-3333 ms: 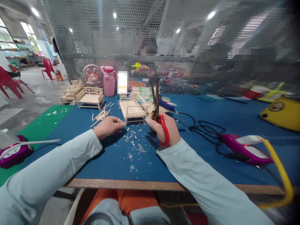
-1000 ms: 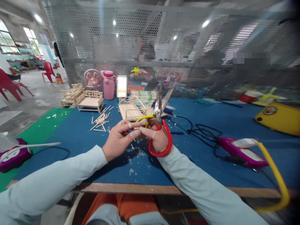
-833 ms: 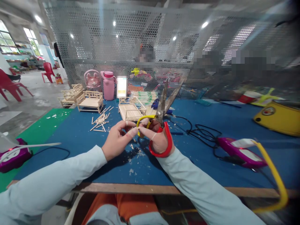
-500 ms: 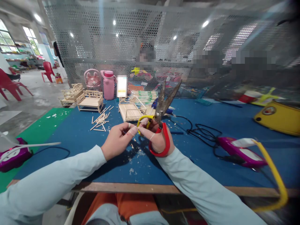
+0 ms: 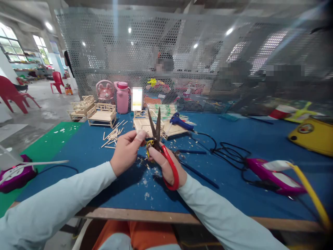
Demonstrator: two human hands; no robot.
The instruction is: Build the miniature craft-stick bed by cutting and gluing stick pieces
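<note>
My right hand (image 5: pixel 170 166) is wrapped round the scissors (image 5: pixel 156 129), which have one red and one yellow handle loop. Their dark, worn blades point up and away, slightly apart. To the left, my left hand (image 5: pixel 127 149) is closed in a pinch beside the blades; whatever lies between its fingertips is too small to make out. Just beyond the hands stands a small bed-like frame of wooden sticks (image 5: pixel 142 121). A blue glue gun (image 5: pixel 182 122) rests on another wooden stick panel (image 5: pixel 174 130) behind the scissors.
Loose wooden sticks (image 5: pixel 113 135) lie left of centre, near a finished-looking miniature stick bench (image 5: pixel 102 114). A pink flask (image 5: pixel 122 97) stands behind. Black cable (image 5: pixel 229 149) and a purple power strip (image 5: pixel 275 175) lie right. Blue rods (image 5: pixel 200 173) and scraps lie near my right hand.
The scissors have swung left and lower, their blades now tilting leftward. My two hands, touching before, have come apart, with the left slightly raised and the right lower.
</note>
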